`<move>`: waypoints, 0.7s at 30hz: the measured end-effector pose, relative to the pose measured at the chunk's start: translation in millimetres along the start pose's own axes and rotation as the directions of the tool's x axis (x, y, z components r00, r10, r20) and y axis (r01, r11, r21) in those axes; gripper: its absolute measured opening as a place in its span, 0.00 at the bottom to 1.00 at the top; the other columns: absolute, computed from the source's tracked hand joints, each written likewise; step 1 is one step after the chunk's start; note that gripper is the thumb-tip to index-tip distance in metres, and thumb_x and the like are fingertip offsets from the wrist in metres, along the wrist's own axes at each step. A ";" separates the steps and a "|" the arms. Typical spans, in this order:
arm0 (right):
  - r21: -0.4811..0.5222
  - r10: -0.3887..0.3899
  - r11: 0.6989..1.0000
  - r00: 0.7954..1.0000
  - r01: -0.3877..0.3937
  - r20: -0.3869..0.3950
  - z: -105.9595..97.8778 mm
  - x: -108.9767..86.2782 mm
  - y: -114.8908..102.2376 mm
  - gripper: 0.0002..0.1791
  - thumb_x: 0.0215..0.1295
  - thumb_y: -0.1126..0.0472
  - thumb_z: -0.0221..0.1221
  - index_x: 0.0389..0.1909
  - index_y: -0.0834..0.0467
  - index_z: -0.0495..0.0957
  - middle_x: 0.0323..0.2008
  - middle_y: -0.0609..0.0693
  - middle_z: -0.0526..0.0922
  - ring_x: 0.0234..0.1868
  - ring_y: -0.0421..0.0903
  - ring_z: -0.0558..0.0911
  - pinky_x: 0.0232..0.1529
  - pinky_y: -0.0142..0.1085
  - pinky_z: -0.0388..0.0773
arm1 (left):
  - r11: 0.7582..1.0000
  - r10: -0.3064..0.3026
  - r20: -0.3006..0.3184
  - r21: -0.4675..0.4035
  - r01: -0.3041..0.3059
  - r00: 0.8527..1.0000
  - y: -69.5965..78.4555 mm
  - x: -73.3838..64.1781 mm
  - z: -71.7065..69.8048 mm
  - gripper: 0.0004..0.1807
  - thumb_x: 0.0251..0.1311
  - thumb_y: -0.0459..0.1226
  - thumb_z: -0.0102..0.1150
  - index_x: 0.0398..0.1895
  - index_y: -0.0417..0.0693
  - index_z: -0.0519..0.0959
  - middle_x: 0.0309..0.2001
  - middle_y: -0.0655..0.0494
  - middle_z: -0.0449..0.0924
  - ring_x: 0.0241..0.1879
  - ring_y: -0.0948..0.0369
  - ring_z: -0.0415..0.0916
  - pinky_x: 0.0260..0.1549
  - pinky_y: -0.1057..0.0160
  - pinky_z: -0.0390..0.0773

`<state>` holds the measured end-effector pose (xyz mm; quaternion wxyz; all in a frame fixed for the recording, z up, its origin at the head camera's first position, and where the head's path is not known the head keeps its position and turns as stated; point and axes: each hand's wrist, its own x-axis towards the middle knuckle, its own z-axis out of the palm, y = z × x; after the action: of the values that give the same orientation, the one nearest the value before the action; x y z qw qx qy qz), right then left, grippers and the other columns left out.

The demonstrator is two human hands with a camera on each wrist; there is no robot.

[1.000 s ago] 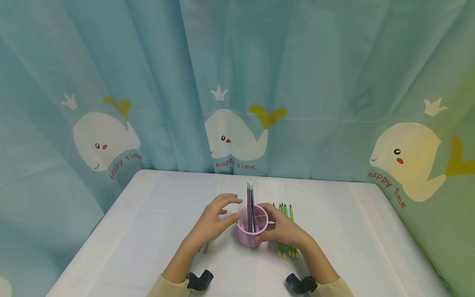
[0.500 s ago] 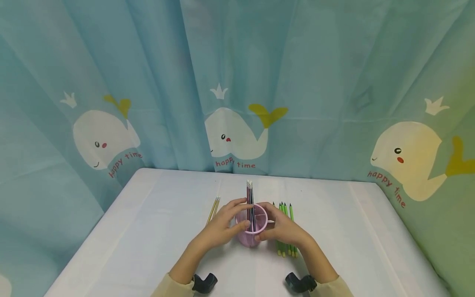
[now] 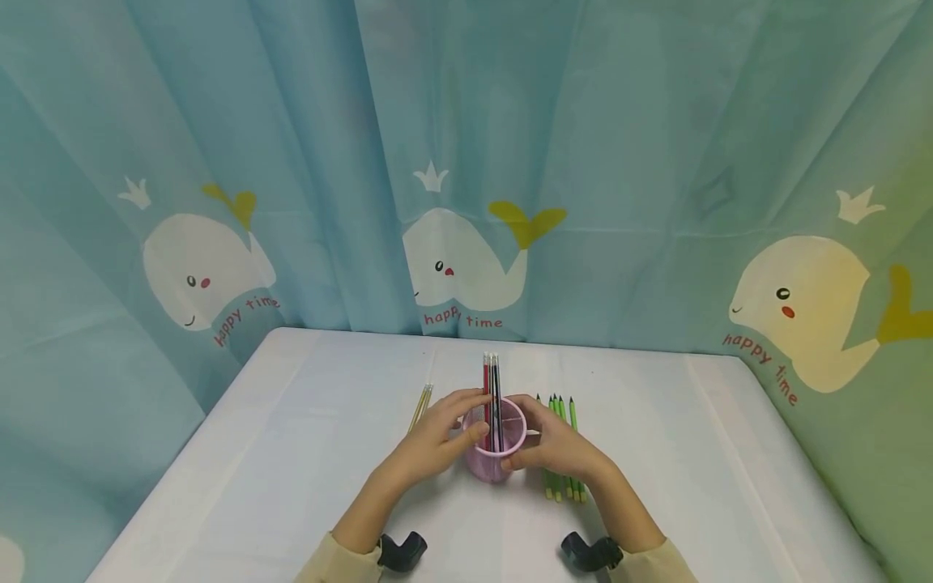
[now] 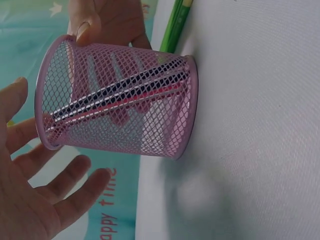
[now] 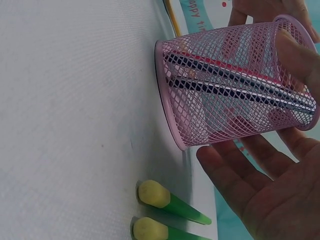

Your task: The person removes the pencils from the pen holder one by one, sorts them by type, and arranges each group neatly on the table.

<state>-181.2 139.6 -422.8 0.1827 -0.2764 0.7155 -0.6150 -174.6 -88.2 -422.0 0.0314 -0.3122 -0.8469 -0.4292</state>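
A pink mesh pencil cup (image 3: 490,470) stands upright on the table, with several red and dark pencils (image 3: 489,380) leaning in it. My right hand (image 3: 555,447) holds it from the right; the thumb lies at the rim and the fingers reach behind the mesh in the right wrist view. At the left of the rim is my left hand (image 3: 436,437), its thumb and forefinger near the pencils. In the left wrist view its fingers (image 4: 75,192) are spread, with a gap between thumb and forefinger. Whether a fingertip touches the pencils is hidden.
Several green pencils (image 3: 573,417) lie on the white table (image 3: 656,461) right of the cup, partly under my right hand. Gold pencils (image 3: 421,403) lie to the left, partly covered by my left hand. A whale-print curtain (image 3: 619,162) hangs behind the table.
My left hand has moved right to the cup's rim, uncovering the far ends of the gold pencils. The red pencil now stands more apart from the dark ones. My right hand stays on the cup.
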 end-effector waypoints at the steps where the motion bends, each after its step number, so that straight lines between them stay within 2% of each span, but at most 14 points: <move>1: -0.006 0.001 1.000 1.000 -0.001 0.000 -0.1 0.1 0.0 0.43 0.41 0.71 0.70 0.60 0.62 0.61 0.54 0.60 0.71 0.56 0.61 0.70 0.54 0.54 0.70 | 1.000 0.002 -0.002 -0.008 -0.002 1.000 0.0 0.3 -0.5 0.25 0.63 0.50 0.50 0.61 0.51 0.69 0.62 0.59 0.65 0.61 0.60 0.62 0.47 0.56 0.76; 6: -0.025 0.011 1.000 1.000 -0.012 -0.006 -0.3 1.0 -0.1 0.43 0.41 0.70 0.70 0.61 0.61 0.61 0.55 0.59 0.71 0.56 0.58 0.71 0.53 0.51 0.72 | 1.000 0.017 -0.035 -0.012 -0.017 0.999 0.4 1.2 -3.0 0.24 0.63 0.49 0.51 0.59 0.49 0.71 0.58 0.59 0.67 0.58 0.61 0.65 0.45 0.55 0.77; 15: -0.022 0.005 1.000 1.000 -0.005 -0.009 -0.5 2.2 -1.7 0.43 0.41 0.71 0.70 0.61 0.63 0.60 0.55 0.64 0.70 0.56 0.62 0.70 0.53 0.54 0.71 | 0.999 0.034 -0.082 -0.014 -0.035 0.996 4.7 1.5 -7.4 0.20 0.61 0.40 0.55 0.57 0.49 0.73 0.56 0.60 0.68 0.57 0.62 0.65 0.45 0.53 0.77; 21: -0.024 0.020 1.000 1.000 -0.020 -0.017 0.4 1.7 -1.2 0.43 0.41 0.70 0.70 0.61 0.62 0.60 0.55 0.63 0.70 0.56 0.61 0.70 0.53 0.55 0.70 | 1.000 0.023 -0.085 0.007 -0.022 0.996 11.4 -0.1 -13.9 0.21 0.63 0.46 0.53 0.58 0.51 0.72 0.57 0.61 0.67 0.57 0.62 0.65 0.46 0.56 0.77</move>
<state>-182.0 138.1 -421.6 0.1795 -0.2664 0.7271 -0.6067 -171.2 -93.6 -405.3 0.0730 -0.3032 -0.8426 -0.4391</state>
